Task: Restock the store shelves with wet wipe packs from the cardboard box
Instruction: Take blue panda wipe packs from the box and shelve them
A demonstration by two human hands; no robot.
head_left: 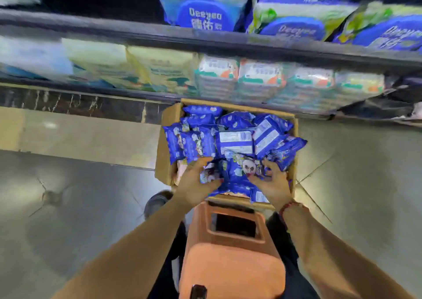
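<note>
A: Where's the stock?
B: The wet wipe packs (235,141) are blue, loose, and heaped in the open cardboard box (166,138) at frame centre. The box sits on the floor (91,207), just below the shelves (205,40). Some packs lie label-side up, and a few at the right overhang the box rim.

A: Hands?
B: Both are in the box at its near edge. The left hand (196,184) has thumb on top and fingers curled under, gripping the edge pack (211,173). The right hand (271,182) has fingers curled round the right end of the cartoon-face pack (242,168). The two packs touch. Can't tell if either is lifted off the pile.

A: Shelves?
B: The upper shelf, top right of frame, holds big blue Deeyeo packs (205,8). The lower shelf holds a row of pale stacked packs (258,77). It's motion-blurred and the print is unreadable.

A: Anything else?
B: An orange stool (233,253) at bottom centre, touching the box's near wall. A red band (288,206) on the right wrist.
</note>
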